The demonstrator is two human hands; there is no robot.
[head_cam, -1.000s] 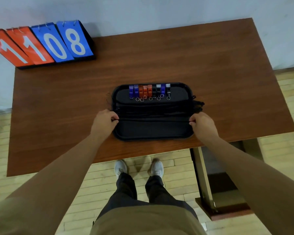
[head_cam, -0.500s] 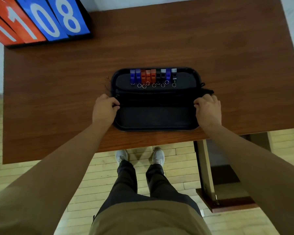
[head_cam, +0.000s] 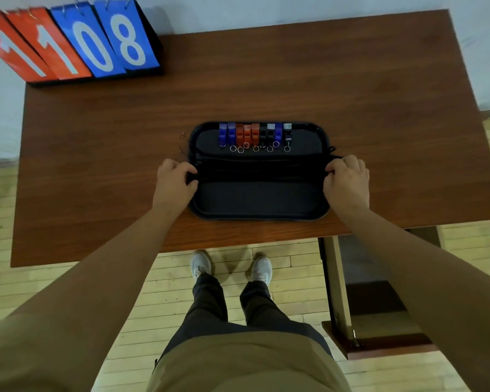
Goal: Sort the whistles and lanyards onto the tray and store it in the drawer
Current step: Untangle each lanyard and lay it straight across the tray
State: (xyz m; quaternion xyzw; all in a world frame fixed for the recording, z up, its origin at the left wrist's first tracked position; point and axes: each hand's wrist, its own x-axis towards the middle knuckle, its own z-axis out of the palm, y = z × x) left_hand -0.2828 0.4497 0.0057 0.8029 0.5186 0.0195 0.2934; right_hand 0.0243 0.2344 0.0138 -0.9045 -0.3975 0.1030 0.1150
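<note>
Head view: the tray [head_cam: 255, 199] has not moved from the table's [head_cam: 266, 80] front edge, whistles [head_cam: 252, 134] along its far side, lanyards [head_cam: 255, 168] across the middle. Left hand [head_cam: 174, 182] and right hand [head_cam: 347, 181] have crept toward mid-ends, fingers [head_cam: 188, 168] clamped on the rims. Sorting looks finished; the drawer comes next.

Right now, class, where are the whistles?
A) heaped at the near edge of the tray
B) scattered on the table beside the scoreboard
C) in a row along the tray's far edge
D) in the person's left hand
C: the whistles lie side by side in one row along the far edge of the tray, and the left hand and right hand grip only the tray's short ends.
</note>
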